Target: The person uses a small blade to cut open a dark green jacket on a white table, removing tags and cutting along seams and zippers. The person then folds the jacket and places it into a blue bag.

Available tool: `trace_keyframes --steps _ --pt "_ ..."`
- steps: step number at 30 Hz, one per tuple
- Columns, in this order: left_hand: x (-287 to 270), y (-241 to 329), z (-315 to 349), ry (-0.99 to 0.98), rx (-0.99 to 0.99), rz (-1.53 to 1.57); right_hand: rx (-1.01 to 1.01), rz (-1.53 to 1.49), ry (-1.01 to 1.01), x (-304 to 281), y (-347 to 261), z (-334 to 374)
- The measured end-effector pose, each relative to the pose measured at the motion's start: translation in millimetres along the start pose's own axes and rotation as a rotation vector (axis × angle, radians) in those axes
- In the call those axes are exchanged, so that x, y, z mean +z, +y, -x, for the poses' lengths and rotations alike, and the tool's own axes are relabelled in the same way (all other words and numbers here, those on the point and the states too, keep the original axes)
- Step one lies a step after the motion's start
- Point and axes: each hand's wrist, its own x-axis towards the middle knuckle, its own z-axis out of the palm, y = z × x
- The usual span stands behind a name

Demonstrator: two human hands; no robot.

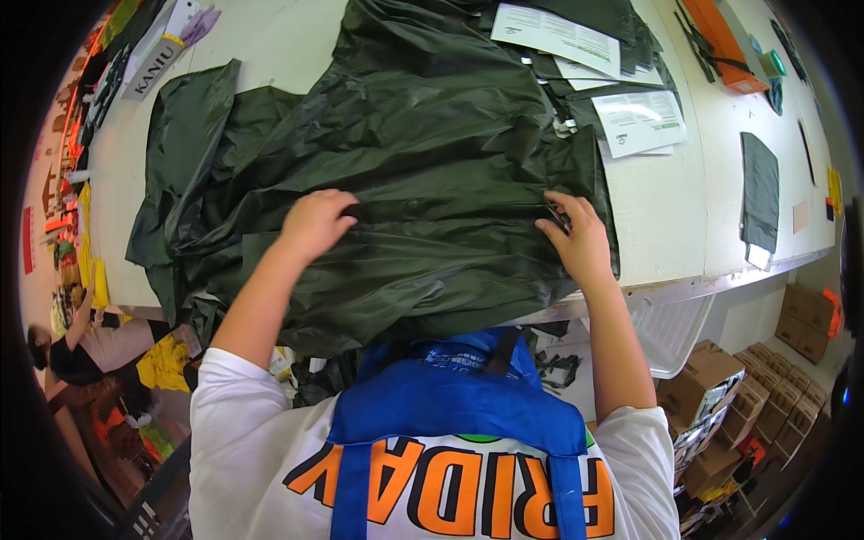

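A large dark green garment (432,153) of thin, shiny fabric lies spread and creased over the white table, its near edge hanging over the front. My left hand (317,223) rests on the left middle of the fabric, thumb and fingers apart, holding nothing I can see. Toward the garment's right side, my right hand (580,238) has its fingers curled. A small dark thing shows between thumb and forefinger; I cannot tell whether it is a tool or a fold of fabric.
White printed sheets (641,122) lie on more dark green pieces at the back right. Farther right are a folded dark green piece (760,193) and an orange box (720,49). A white box (162,54) stands back left. Cardboard boxes (706,382) are stacked below right; another person (99,346) is at left.
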Motion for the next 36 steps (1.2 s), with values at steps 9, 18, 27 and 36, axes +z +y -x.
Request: trace_keyframes --steps 9,18,27,36 --pt "-33 -154 106 0.016 -0.390 -0.012 0.152 0.058 0.136 17 20 -21" --pt "-33 -163 187 0.121 -0.648 -0.397 0.125 0.485 0.200 -28 112 -49" --pt "-24 -185 264 0.034 -0.459 0.626 0.190 0.753 0.492 -40 118 -72" --pt "-46 -204 147 0.572 -0.490 0.635 -0.590 0.288 0.168 168 -158 -69"
